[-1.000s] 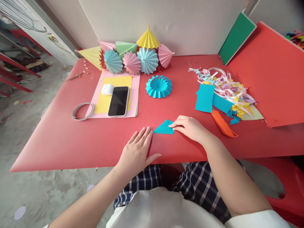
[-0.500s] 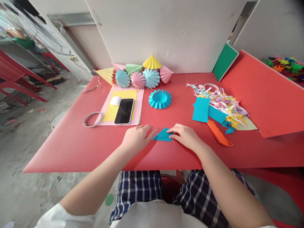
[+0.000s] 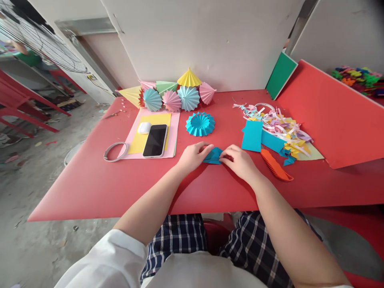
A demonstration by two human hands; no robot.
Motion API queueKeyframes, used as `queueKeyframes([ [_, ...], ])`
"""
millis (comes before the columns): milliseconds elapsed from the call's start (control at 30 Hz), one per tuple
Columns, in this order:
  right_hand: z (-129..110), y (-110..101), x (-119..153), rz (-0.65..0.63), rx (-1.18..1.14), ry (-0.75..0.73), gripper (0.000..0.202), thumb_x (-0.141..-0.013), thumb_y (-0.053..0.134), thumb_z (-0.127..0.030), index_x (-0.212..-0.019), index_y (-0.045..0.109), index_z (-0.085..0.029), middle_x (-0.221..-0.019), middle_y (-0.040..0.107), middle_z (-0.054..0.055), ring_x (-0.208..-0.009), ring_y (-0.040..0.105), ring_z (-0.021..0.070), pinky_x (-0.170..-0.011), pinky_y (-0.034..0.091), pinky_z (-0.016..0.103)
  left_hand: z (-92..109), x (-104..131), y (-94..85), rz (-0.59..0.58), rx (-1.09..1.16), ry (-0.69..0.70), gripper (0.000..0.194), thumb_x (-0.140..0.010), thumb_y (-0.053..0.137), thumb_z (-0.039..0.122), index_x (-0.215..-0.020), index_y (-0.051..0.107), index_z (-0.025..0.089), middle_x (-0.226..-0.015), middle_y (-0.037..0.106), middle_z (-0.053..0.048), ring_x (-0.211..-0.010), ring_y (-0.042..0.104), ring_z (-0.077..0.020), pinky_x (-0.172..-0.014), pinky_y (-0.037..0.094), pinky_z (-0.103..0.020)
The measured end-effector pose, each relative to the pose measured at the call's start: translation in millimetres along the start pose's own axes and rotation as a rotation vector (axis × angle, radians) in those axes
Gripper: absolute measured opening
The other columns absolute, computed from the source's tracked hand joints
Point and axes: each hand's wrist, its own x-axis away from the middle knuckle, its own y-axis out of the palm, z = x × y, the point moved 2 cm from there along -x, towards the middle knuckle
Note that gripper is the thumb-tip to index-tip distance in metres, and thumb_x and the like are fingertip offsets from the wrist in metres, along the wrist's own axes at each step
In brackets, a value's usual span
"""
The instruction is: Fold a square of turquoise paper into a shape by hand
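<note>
Between my hands, near the front of the red table (image 3: 144, 188), is a small folded piece of blue paper (image 3: 213, 155). My left hand (image 3: 193, 156) grips its left end between thumb and fingers. At the right end, my right hand (image 3: 237, 159) pinches the same piece. My fingers cover parts of both ends. Behind it lies a pleated blue paper ring (image 3: 200, 124). Flat blue paper sheets (image 3: 252, 136) rest to the right, beside an orange cutter (image 3: 275, 165).
Pleated paper cones (image 3: 188, 98) line the wall. On the left, a phone (image 3: 155, 140) and white case (image 3: 144, 128) lie on coloured paper (image 3: 129, 146) near a ring-shaped band (image 3: 115, 151). Paper scraps (image 3: 279, 124) and a red board (image 3: 339, 116) stand right. A distant person is at upper left.
The folded blue paper has moved slightly away from me. My left hand has come right and taken hold of its left end. My right hand stays on the right end.
</note>
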Motion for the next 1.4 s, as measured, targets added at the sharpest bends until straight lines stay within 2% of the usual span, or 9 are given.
queueKeyframes([
  [133, 1.9, -1.3, -0.3, 0.071, 0.002, -0.001, 0.008, -0.081, 0.057, -0.024, -0.084, 0.063, -0.021, -0.088, 0.056, 0.004, -0.08, 0.057, 0.0179, -0.067, 0.044, 0.029, -6.1, -4.6, 1.7, -0.052, 0.126, -0.062, 0.043, -0.081, 0.051, 0.05, -0.11, 0.059, 0.019, -0.078, 0.062, -0.003, -0.071, 0.056, -0.0156, -0.061, 0.042, -0.024],
  [300, 1.7, -2.6, -1.0, 0.129, -0.022, -0.025, 0.006, -0.081, 0.057, -0.023, -0.081, 0.062, -0.021, -0.09, 0.054, 0.005, -0.081, 0.056, 0.018, -0.069, 0.046, 0.031, -7.3, -6.1, 5.8, -0.184, 0.339, -0.131, 0.045, -0.081, 0.056, 0.036, -0.121, 0.05, 0.016, -0.077, 0.061, -0.004, -0.065, 0.059, -0.0138, -0.057, 0.048, -0.025],
  [467, 4.7, -2.6, -4.2, 0.201, -0.165, 0.048, 0.006, -0.077, 0.06, -0.026, -0.078, 0.059, -0.021, -0.104, 0.052, 0.009, -0.102, 0.053, 0.0227, -0.08, 0.047, 0.036, -2.5, -3.4, 7.4, -0.207, 0.482, -0.131, 0.041, -0.084, 0.054, 0.026, -0.122, 0.048, 0.015, -0.063, 0.056, 0.002, -0.065, 0.056, -0.0106, -0.062, 0.047, -0.024],
  [567, 9.3, 0.0, -5.6, 0.201, -0.43, 0.222, 0.025, -0.073, 0.064, -0.033, -0.092, 0.053, -0.022, -0.106, 0.055, 0.008, -0.1, 0.056, 0.0212, -0.077, 0.05, 0.035, 0.6, -1.8, 6.5, -0.198, 0.563, -0.098, 0.045, -0.081, 0.058, 0.026, -0.124, 0.049, 0.015, -0.053, 0.049, 0.006, -0.056, 0.05, -0.0082, -0.058, 0.041, -0.022],
  [633, 10.5, 1.9, -5.6, 0.168, -0.604, 0.307, 0.042, -0.072, 0.064, -0.035, -0.109, 0.046, -0.025, -0.096, 0.06, 0.004, -0.086, 0.061, 0.0181, -0.074, 0.051, 0.035, 2.5, -0.5, 6.6, -0.217, 0.611, -0.092, 0.049, -0.079, 0.061, 0.027, -0.125, 0.048, 0.015, -0.051, 0.049, 0.007, -0.054, 0.049, -0.0081, -0.058, 0.04, -0.022],
  [733, 8.8, 1.7, -4.8, 0.136, -0.716, 0.324, 0.054, -0.075, 0.061, -0.031, -0.123, 0.037, -0.027, -0.075, 0.061, -0.002, -0.072, 0.062, 0.0156, -0.072, 0.051, 0.034, 4.6, 1.6, 8.5, -0.265, 0.635, -0.105, 0.053, -0.079, 0.061, 0.029, -0.128, 0.046, 0.017, -0.058, 0.057, 0.004, -0.057, 0.054, -0.0092, -0.062, 0.043, -0.025],
  [933, 6.2, -1.8, -3.7, 0.179, -0.702, 0.279, 0.052, -0.077, 0.058, -0.03, -0.125, 0.039, -0.028, -0.073, 0.06, -0.003, -0.07, 0.06, 0.0148, -0.07, 0.05, 0.032, 6.0, 4.5, 14.2, -0.312, 0.604, -0.054, 0.061, -0.076, 0.065, 0.023, -0.132, 0.04, 0.02, -0.071, 0.066, -0.001, -0.065, 0.063, -0.0136, -0.062, 0.048, -0.027],
  [1067, 5.8, -2.7, -4.1, 0.24, -0.673, 0.252, 0.049, -0.078, 0.058, -0.029, -0.124, 0.04, -0.028, -0.073, 0.06, -0.002, -0.066, 0.059, 0.0147, -0.067, 0.05, 0.032, 7.0, 6.2, 15.5, -0.331, 0.65, -0.077, 0.056, -0.082, 0.057, 0.019, -0.133, 0.036, 0.018, -0.082, 0.07, -0.008, -0.07, 0.068, -0.0168, -0.066, 0.051, -0.03],
  [1400, 6.3, -4.4, -4.8, 0.247, -0.656, 0.277, 0.05, -0.078, 0.056, -0.031, -0.125, 0.037, -0.028, -0.071, 0.057, -0.002, -0.068, 0.06, 0.0159, -0.068, 0.052, 0.033, 6.5, 8.3, 14.7, -0.381, 0.638, -0.035, 0.062, -0.082, 0.051, 0.013, -0.139, 0.026, 0.02, -0.085, 0.071, -0.01, -0.077, 0.069, -0.0188, -0.065, 0.051, -0.028],
])
